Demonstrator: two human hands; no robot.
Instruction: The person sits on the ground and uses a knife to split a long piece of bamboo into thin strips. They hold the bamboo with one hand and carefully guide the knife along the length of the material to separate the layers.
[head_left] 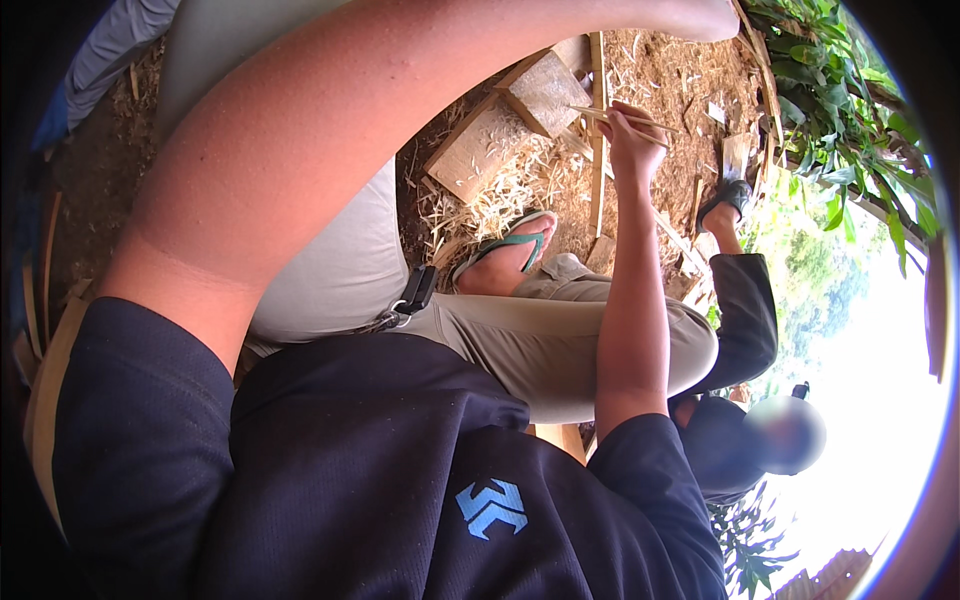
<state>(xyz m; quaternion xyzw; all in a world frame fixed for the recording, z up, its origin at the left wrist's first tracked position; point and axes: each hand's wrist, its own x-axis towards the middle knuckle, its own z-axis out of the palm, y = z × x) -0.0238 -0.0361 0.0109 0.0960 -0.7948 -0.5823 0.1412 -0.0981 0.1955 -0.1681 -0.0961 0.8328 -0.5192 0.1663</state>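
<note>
Thin pale wooden sticks point(588, 111) are pinched in my right hand point(635, 143), whose fingers are closed around them. They poke out on both sides of the fist, one end reaching toward a wooden block point(545, 92). Whether there are two sticks or more I cannot tell. Behind that hand a long narrow wood strip point(598, 190) lies on the ground. My left arm point(400, 85) stretches across the top of the view, and its hand is out of the picture beyond the upper edge.
A second wooden block point(478, 150) lies beside the first, among curled wood shavings point(515, 180). My foot in a green-strapped flip-flop point(520, 247) is close by. At right sits another person in dark clothing point(745, 320). Leafy plants point(850, 130) border the ground.
</note>
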